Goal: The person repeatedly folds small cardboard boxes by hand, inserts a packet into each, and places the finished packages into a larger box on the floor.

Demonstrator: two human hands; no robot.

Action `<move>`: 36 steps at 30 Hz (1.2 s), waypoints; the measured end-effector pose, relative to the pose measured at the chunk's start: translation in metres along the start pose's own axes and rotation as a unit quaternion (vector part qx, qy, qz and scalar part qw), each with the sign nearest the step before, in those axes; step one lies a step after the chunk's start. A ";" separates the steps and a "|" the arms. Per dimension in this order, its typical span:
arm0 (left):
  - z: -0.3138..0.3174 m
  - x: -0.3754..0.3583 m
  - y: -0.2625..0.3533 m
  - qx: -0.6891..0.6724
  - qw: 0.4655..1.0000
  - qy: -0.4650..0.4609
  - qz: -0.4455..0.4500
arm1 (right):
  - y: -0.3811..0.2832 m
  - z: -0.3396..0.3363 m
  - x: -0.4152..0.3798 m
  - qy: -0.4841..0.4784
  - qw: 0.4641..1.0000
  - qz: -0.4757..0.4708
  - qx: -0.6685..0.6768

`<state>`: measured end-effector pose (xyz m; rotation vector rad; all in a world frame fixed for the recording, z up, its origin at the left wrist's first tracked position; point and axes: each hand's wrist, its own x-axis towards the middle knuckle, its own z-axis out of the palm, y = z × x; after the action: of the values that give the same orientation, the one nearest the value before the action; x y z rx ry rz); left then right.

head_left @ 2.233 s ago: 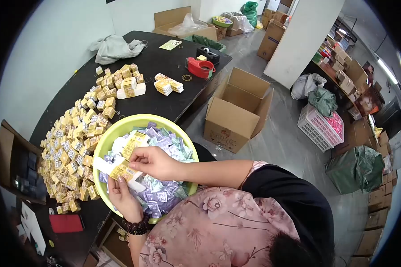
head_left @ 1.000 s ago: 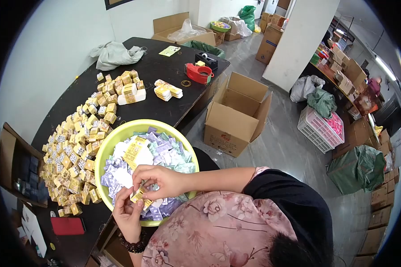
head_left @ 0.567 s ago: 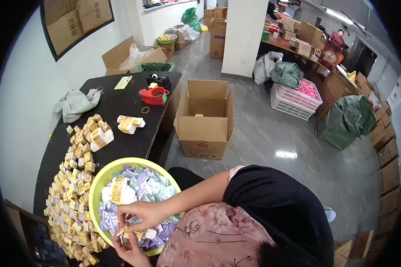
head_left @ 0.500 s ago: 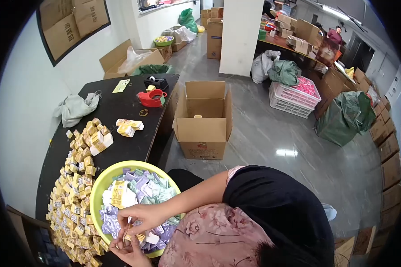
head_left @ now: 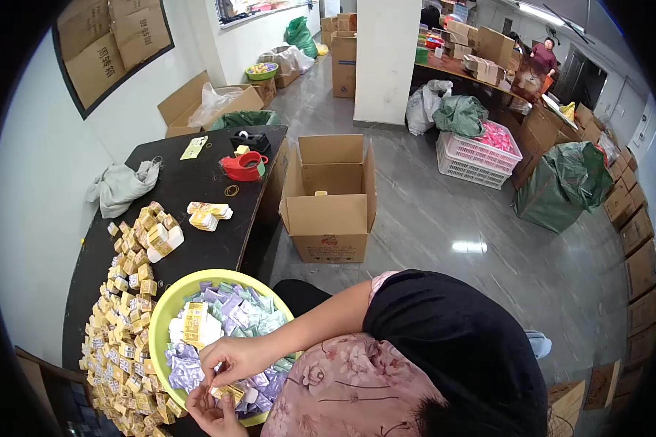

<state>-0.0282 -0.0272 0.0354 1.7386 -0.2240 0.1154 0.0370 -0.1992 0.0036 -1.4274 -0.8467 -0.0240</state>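
My left hand [head_left: 215, 414] holds a small yellow-and-white carton [head_left: 228, 394] over the near side of a yellow-green basin [head_left: 162, 320]. Just above it, my right hand [head_left: 235, 360] is closed in a pinch beside the carton's end; whatever lies between its fingertips is too small to make out. Purple and green sachets [head_left: 244, 315] fill the basin. A stack of flat yellow-and-white cartons [head_left: 195, 325] lies on top of them. Left of the basin, a large heap of small yellow boxes [head_left: 127, 342] covers the table.
On the black table [head_left: 197, 171] are a red tape dispenser [head_left: 242, 167], more flat cartons [head_left: 210, 214] and a grey cloth [head_left: 124, 186]. An open cardboard box [head_left: 328, 226] stands beyond the basin. White crates [head_left: 477, 156] and a green sack [head_left: 565, 186] stand on the floor. Another person [head_left: 544, 54] is far back.
Both hands stay together at the carton, with small shifts of the fingers. The carton shows a little more between them. The whole view has moved slightly.
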 end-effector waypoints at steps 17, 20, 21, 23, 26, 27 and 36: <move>-0.012 0.008 -0.020 -0.032 0.998 0.040 -0.031 | 0.050 -0.005 -0.043 -0.180 0.882 0.039 -0.433; -0.015 0.007 -0.021 -0.061 0.996 0.050 -0.044 | 0.072 0.004 -0.035 -0.284 0.856 0.154 -0.404; -0.015 0.008 -0.021 -0.071 0.995 0.053 -0.047 | 0.064 0.006 -0.036 -0.284 0.856 0.153 -0.405; -0.015 0.008 -0.021 -0.093 0.992 0.060 -0.054 | 0.041 0.010 -0.042 -0.227 0.878 0.140 -0.398; -0.015 0.007 -0.023 -0.124 0.988 0.066 -0.068 | 0.042 0.016 -0.046 -0.180 0.880 0.105 -0.426; -0.015 0.007 -0.023 -0.134 0.986 0.068 -0.072 | 0.042 0.017 -0.046 -0.179 0.881 0.105 -0.426; -0.022 0.009 -0.033 -0.226 0.964 0.096 -0.106 | 0.026 -0.014 -0.026 0.064 0.928 0.130 -0.344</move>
<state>-0.0111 -0.0005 0.0093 1.2755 0.0769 0.0684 0.0380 -0.2183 -0.0312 -2.1659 -0.5472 -0.2295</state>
